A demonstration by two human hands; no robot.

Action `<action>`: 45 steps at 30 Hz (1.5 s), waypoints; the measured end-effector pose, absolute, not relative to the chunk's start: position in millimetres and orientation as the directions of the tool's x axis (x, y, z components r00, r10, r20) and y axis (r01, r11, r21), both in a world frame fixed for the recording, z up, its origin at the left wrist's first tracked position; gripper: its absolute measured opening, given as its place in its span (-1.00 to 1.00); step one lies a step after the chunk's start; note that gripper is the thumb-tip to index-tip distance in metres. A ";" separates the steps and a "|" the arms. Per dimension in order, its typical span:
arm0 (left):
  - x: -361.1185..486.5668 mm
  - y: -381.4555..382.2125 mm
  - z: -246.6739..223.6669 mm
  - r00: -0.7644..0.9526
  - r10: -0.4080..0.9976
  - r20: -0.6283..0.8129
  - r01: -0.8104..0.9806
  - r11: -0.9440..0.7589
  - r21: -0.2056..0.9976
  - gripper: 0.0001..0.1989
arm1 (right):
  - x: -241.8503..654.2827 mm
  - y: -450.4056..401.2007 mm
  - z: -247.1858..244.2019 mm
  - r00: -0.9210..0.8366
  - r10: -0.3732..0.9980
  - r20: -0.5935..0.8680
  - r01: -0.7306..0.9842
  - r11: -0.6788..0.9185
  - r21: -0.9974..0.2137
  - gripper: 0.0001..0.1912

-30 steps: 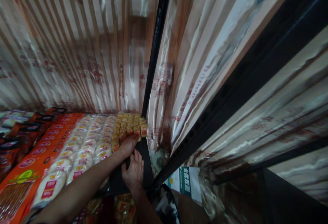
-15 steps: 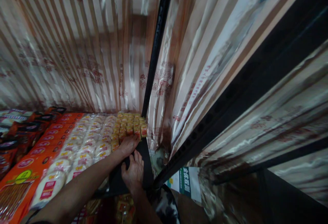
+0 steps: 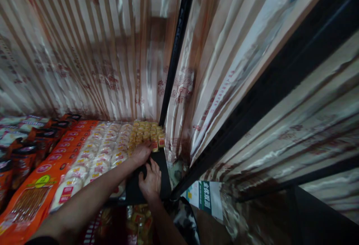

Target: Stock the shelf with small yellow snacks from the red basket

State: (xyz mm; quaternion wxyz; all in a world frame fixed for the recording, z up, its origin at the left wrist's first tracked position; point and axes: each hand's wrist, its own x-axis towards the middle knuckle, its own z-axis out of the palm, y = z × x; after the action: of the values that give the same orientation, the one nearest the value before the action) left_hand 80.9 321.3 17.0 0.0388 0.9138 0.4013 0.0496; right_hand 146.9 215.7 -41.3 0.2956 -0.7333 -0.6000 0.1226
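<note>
My left hand (image 3: 142,152) reaches to the front edge of a block of small gold-wrapped packets (image 3: 144,131) standing in tight rows. Its fingers are bent together against the front packets, and whatever lies under them is hidden. Just below it, my right hand (image 3: 151,181) rests over the bare black shelf surface (image 3: 163,163), fingers stretched out and thumb apart, holding nothing visible. Left of the gold packets run rows of round white packaged cakes (image 3: 97,170), partly covered by my left forearm.
Orange bags (image 3: 39,189) of stick snacks and darker packs (image 3: 24,155) line the shelf's left. A black upright post (image 3: 176,50) rises behind the gold packets, and a dark slanting beam (image 3: 252,99) crosses the right. Striped plastic sheeting (image 3: 112,50) hangs behind. More gold packets (image 3: 138,222) sit below the shelf.
The view has shifted slightly, so the shelf goods appear farther right. My left hand stays at the front of the gold packets, and my right hand stays just below it, fingers extended.
</note>
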 end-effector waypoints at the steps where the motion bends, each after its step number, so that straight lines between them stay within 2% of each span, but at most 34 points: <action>1: 74.7 321.0 21.8 0.641 0.764 0.073 0.754 -0.645 0.122 -0.76 | 146.9 215.5 -41.1 0.246 0.953 0.180 0.807 -0.098 -0.582 -0.56; 4: 53.3 320.4 36.4 0.538 0.838 0.096 0.826 -0.546 0.142 -0.77 | 147.0 214.9 -40.4 0.232 0.954 0.189 0.809 -0.081 -0.583 -0.52; 7: 31.4 317.8 47.0 0.508 0.856 0.099 0.847 -0.517 0.123 -0.79 | 147.5 214.7 -39.7 0.212 0.960 0.184 0.814 -0.069 -0.577 -0.51; 14: 3.5 303.0 41.0 0.504 0.863 0.032 0.860 -0.505 0.077 -0.79 | 148.6 214.9 -43.1 0.172 0.963 0.207 0.822 -0.024 -0.569 -0.54; 24: 10.4 296.3 35.4 0.509 0.857 0.081 0.860 -0.511 0.001 -0.76 | 146.8 213.4 -43.0 0.177 0.953 0.247 0.831 -0.010 -0.556 -0.53; 30: 13.8 292.0 37.8 0.548 0.836 0.041 0.836 -0.548 0.005 -0.79 | 147.3 213.9 -44.9 0.178 0.950 0.256 0.821 0.000 -0.572 -0.53; 35: 14.8 291.8 37.6 0.546 0.837 0.028 0.838 -0.546 -0.008 -0.73 | 146.9 214.3 -45.0 0.189 0.949 0.253 0.810 -0.005 -0.587 -0.55; 40: 16.6 295.0 29.5 0.583 0.810 0.073 0.809 -0.586 0.038 -0.69 | 146.1 214.7 -45.1 0.200 0.951 0.236 0.810 -0.025 -0.586 -0.56; 45: 17.2 297.6 21.7 0.581 0.812 0.060 0.797 -0.582 0.158 -0.63 | 146.2 214.0 -43.3 0.211 0.951 0.228 0.800 -0.034 -0.599 -0.56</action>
State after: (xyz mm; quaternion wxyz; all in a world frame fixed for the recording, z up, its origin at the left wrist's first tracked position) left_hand 17.2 297.6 21.7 0.0570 0.8873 0.4533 0.0632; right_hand 146.2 214.0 -43.3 0.3199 -0.7093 -0.6171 0.1174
